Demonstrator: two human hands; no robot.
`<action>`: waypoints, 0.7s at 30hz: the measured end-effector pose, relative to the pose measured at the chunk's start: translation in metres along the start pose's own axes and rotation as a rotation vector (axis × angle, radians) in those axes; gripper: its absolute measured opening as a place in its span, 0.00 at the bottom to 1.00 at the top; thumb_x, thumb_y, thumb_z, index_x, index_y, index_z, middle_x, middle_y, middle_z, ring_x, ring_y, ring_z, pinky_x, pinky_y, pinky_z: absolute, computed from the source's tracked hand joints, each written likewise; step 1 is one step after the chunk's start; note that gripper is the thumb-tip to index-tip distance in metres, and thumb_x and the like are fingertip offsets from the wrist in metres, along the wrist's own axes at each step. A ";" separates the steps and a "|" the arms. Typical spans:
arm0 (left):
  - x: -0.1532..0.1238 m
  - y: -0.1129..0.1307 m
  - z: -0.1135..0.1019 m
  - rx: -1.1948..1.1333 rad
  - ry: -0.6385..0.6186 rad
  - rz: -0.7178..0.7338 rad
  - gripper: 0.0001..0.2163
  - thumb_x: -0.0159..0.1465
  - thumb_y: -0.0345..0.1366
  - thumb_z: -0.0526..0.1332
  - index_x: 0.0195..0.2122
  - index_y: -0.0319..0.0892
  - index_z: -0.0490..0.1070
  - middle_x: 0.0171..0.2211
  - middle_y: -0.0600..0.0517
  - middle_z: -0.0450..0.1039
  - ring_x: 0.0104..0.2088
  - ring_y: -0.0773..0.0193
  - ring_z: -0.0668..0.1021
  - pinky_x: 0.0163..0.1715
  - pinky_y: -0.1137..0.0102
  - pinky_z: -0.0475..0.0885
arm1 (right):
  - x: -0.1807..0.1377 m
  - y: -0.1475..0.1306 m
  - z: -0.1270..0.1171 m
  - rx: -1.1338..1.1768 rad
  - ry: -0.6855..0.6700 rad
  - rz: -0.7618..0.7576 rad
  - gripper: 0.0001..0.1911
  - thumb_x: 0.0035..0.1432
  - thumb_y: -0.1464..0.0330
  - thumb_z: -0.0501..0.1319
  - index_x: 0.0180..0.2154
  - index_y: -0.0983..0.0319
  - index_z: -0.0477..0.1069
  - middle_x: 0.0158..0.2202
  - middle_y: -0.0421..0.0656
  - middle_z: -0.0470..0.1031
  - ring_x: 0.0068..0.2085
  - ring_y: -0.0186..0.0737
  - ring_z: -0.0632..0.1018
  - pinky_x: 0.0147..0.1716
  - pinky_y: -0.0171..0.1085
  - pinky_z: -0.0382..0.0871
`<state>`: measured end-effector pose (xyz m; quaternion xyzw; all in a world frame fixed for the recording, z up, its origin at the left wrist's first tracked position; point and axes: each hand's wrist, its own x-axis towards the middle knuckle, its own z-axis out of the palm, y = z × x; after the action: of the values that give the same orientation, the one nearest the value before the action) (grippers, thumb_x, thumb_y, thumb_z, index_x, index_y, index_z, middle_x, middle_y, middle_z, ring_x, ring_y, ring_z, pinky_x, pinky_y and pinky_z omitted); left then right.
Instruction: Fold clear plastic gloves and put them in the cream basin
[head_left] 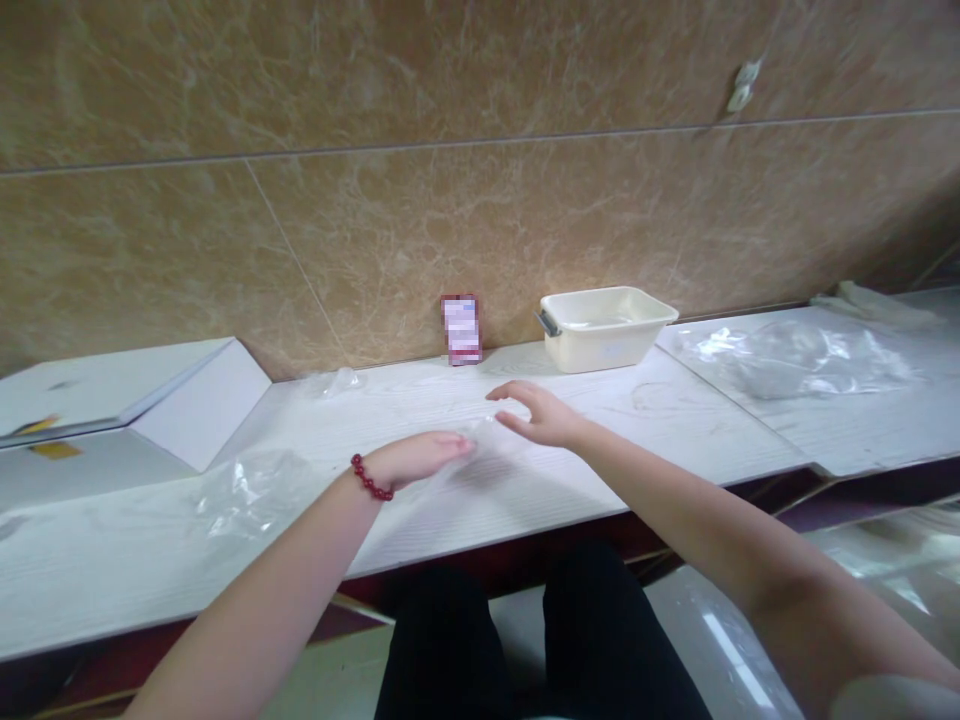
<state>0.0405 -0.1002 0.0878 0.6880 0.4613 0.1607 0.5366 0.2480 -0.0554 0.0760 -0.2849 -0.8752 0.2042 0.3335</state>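
Observation:
My left hand (424,457), with a red bead bracelet (370,479) at the wrist, is over the middle of the white table. Its fingers are pressed together on a thin clear plastic bag (487,440), which is faint against the white surface. To the right, my right hand (541,415) has its thumb and fingers apart with nothing between them. The thumb is close to the bag's upper edge; I cannot tell whether it touches.
A cream plastic bin (607,340) stands against the wall, right of a phone (462,330) leaning there. At left is a white box (202,400) and crumpled clear plastic (255,495). More clear plastic bags (802,355) lie at right. The table's front edge (487,550) is near my legs.

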 end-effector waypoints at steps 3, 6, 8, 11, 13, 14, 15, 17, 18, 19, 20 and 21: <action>-0.003 0.015 -0.020 -0.513 -0.097 0.001 0.12 0.58 0.33 0.50 0.40 0.37 0.68 0.42 0.46 0.70 0.47 0.58 0.67 0.47 0.62 0.58 | 0.012 0.017 -0.001 0.454 0.108 0.301 0.21 0.55 0.55 0.43 0.42 0.62 0.63 0.42 0.45 0.67 0.43 0.38 0.68 0.42 0.41 0.60; 0.004 0.009 -0.034 -0.830 -0.183 0.039 0.15 0.61 0.32 0.45 0.45 0.34 0.65 0.46 0.44 0.66 0.49 0.58 0.65 0.48 0.61 0.57 | 0.025 0.030 0.001 0.968 0.022 0.535 0.29 0.55 0.51 0.34 0.43 0.63 0.61 0.41 0.47 0.68 0.41 0.40 0.71 0.40 0.44 0.63; 0.015 -0.004 -0.041 -0.940 -0.155 0.073 0.16 0.61 0.32 0.44 0.45 0.33 0.64 0.44 0.43 0.67 0.49 0.59 0.65 0.48 0.62 0.58 | 0.032 0.034 0.003 1.211 -0.121 0.640 0.34 0.53 0.49 0.32 0.42 0.65 0.62 0.39 0.49 0.69 0.39 0.42 0.72 0.39 0.46 0.63; 0.032 -0.026 -0.046 -1.017 -0.035 0.086 0.16 0.61 0.32 0.44 0.46 0.32 0.64 0.42 0.44 0.69 0.46 0.61 0.69 0.47 0.64 0.60 | 0.039 0.041 0.008 1.380 -0.286 0.735 0.36 0.51 0.47 0.33 0.41 0.66 0.63 0.39 0.50 0.70 0.38 0.44 0.73 0.39 0.47 0.63; 0.041 -0.038 -0.047 -1.054 0.023 0.084 0.16 0.61 0.32 0.44 0.45 0.32 0.63 0.41 0.44 0.70 0.45 0.61 0.69 0.46 0.65 0.61 | 0.041 0.049 0.015 1.411 -0.351 0.767 0.33 0.53 0.48 0.35 0.41 0.66 0.63 0.39 0.49 0.70 0.38 0.43 0.73 0.38 0.45 0.64; 0.045 -0.043 -0.047 -1.072 0.035 0.078 0.16 0.61 0.32 0.44 0.45 0.31 0.63 0.41 0.43 0.70 0.45 0.61 0.70 0.46 0.65 0.62 | 0.041 0.053 0.019 1.413 -0.377 0.780 0.32 0.54 0.50 0.35 0.41 0.66 0.64 0.39 0.49 0.70 0.38 0.42 0.73 0.38 0.44 0.64; 0.048 -0.047 -0.047 -1.089 0.038 0.070 0.16 0.61 0.32 0.43 0.45 0.31 0.63 0.41 0.43 0.69 0.44 0.61 0.70 0.46 0.65 0.62 | 0.040 0.057 0.024 1.408 -0.402 0.796 0.31 0.55 0.51 0.36 0.41 0.66 0.64 0.39 0.49 0.70 0.38 0.41 0.73 0.38 0.43 0.65; 0.053 -0.054 -0.047 -1.104 0.032 0.039 0.16 0.61 0.32 0.43 0.45 0.31 0.63 0.42 0.42 0.69 0.44 0.60 0.70 0.45 0.65 0.63 | 0.038 0.066 0.032 1.399 -0.430 0.823 0.30 0.55 0.52 0.36 0.42 0.67 0.63 0.37 0.50 0.71 0.37 0.39 0.74 0.38 0.42 0.65; 0.055 -0.057 -0.048 -1.103 0.031 0.023 0.16 0.61 0.32 0.43 0.45 0.30 0.63 0.42 0.42 0.69 0.44 0.60 0.70 0.45 0.65 0.63 | 0.037 0.069 0.035 1.398 -0.439 0.828 0.30 0.56 0.52 0.37 0.43 0.67 0.63 0.37 0.50 0.71 0.36 0.39 0.74 0.38 0.41 0.65; 0.057 -0.060 -0.048 -1.099 0.033 0.012 0.16 0.61 0.32 0.43 0.45 0.30 0.63 0.42 0.41 0.68 0.44 0.60 0.70 0.45 0.65 0.63 | 0.036 0.071 0.037 1.400 -0.444 0.825 0.30 0.55 0.52 0.37 0.44 0.67 0.63 0.37 0.50 0.72 0.36 0.38 0.74 0.38 0.41 0.65; 0.058 -0.063 -0.049 -1.093 0.037 0.007 0.16 0.61 0.32 0.44 0.45 0.31 0.63 0.43 0.41 0.68 0.45 0.60 0.70 0.46 0.65 0.62 | 0.036 0.072 0.039 1.404 -0.450 0.816 0.30 0.55 0.52 0.37 0.44 0.67 0.63 0.37 0.50 0.71 0.36 0.38 0.74 0.37 0.40 0.66; 0.060 -0.065 -0.050 -1.082 0.043 0.007 0.16 0.61 0.32 0.44 0.45 0.31 0.63 0.43 0.41 0.68 0.45 0.60 0.69 0.46 0.65 0.62 | 0.035 0.073 0.040 1.403 -0.454 0.803 0.30 0.55 0.52 0.38 0.45 0.66 0.62 0.38 0.51 0.71 0.36 0.38 0.74 0.37 0.40 0.66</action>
<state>0.0056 -0.0223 0.0321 0.3113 0.3213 0.3914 0.8042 0.2252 0.0155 0.0244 -0.2532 -0.4230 0.8569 0.1509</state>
